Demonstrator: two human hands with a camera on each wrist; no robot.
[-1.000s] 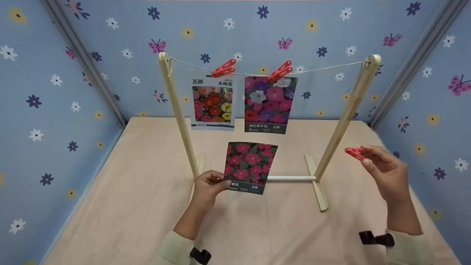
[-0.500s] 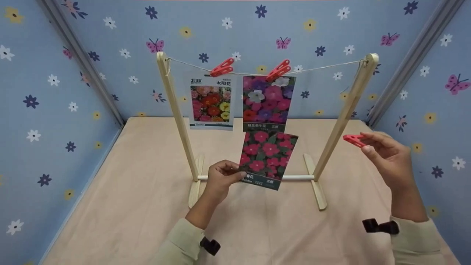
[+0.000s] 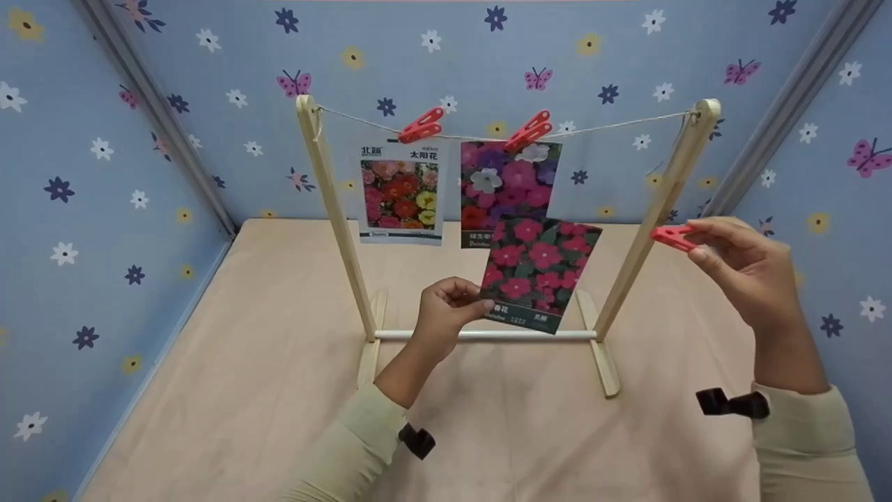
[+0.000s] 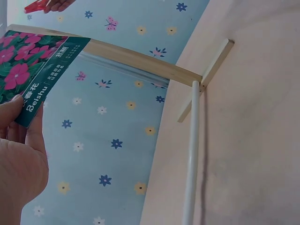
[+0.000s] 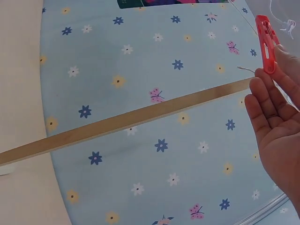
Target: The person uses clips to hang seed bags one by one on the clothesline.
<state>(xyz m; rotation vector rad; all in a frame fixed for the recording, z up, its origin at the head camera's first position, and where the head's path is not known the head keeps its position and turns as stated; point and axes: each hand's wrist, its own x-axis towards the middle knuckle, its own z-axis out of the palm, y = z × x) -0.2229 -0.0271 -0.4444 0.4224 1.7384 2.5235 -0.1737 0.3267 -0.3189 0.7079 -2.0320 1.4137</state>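
My left hand pinches the lower left corner of a seed packet printed with pink-red flowers. In the head view the packet is tilted and overlaps a hanging packet of purple and pink flowers. My right hand pinches a red clothespin between thumb and fingers, close by the right post. Above, a thin string carries two more packets, held by a left clothespin and a right clothespin. The left one is a white packet with orange and yellow flowers.
The string spans a wooden left post and right post, joined low down by a white rod. Flat wooden feet rest on the pale pink cloth. Blue flowered panels stand behind and at both sides.
My left hand has carried the pink-red seed packet up and to the right, over the hanging purple one. My right hand has risen with its clothespin.
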